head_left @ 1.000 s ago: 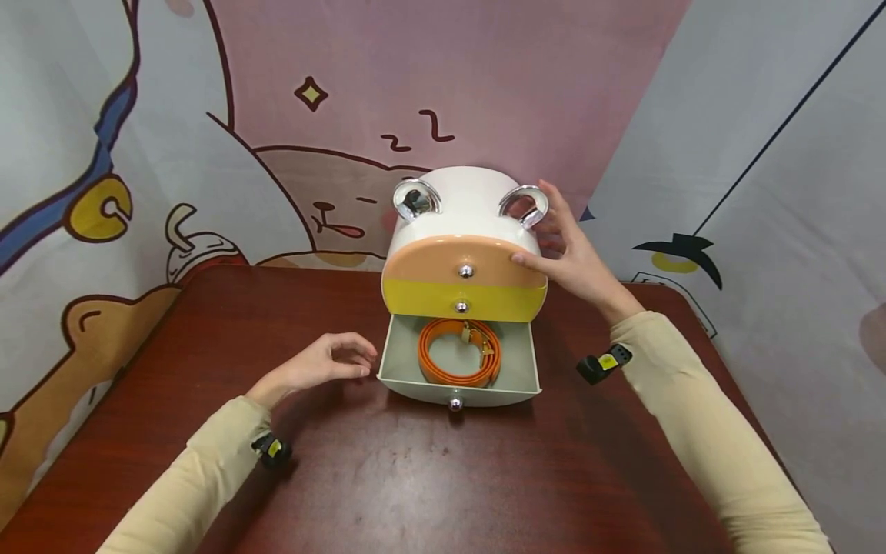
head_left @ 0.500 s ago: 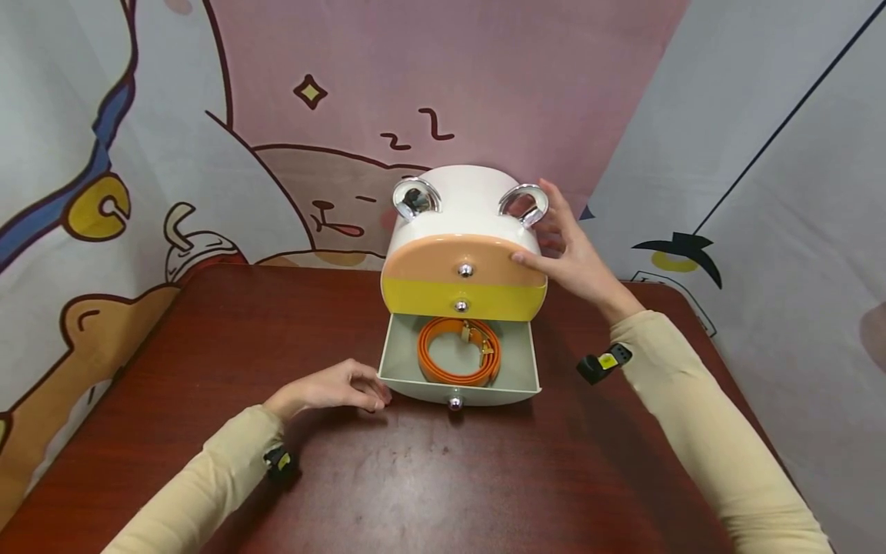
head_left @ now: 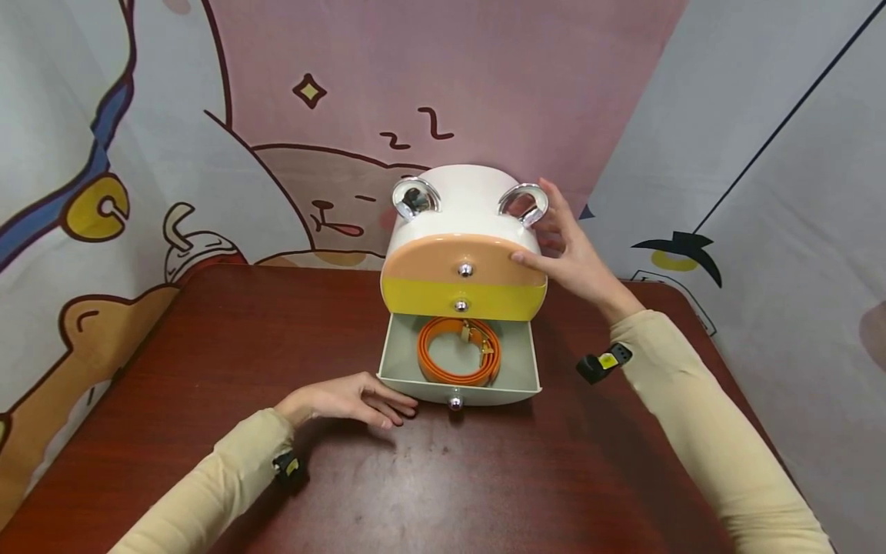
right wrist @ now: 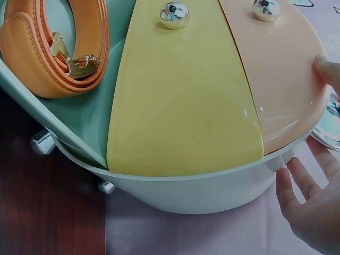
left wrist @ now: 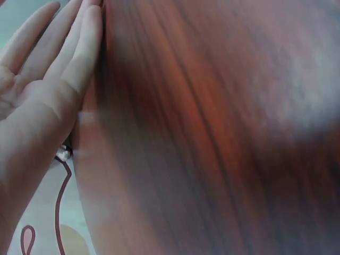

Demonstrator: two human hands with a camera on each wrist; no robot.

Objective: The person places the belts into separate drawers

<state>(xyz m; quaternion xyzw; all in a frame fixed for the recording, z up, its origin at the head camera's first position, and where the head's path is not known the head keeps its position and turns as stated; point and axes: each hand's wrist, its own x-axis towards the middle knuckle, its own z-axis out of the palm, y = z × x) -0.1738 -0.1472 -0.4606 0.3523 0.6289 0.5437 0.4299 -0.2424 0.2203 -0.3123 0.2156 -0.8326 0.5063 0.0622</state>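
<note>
A rounded white drawer box with two silver ear-shaped rings stands on the table. Its bottom green-grey drawer is pulled out, holding a coiled orange strap with gold clasps. The peach drawer and yellow drawer above sit closed. My right hand grips the box's upper right side, thumb on the peach front and fingers along the white shell. Low by the pulled-out drawer's front left corner is my left hand, fingers extended toward the silver knob.
A brown wooden table lies under everything. Close behind the box hangs a cartoon-printed cloth, which also runs along both sides.
My left hand has moved right and toward me, from the drawer's left side to its front left corner, its fingers straightening. The right hand and the box have stayed put.
</note>
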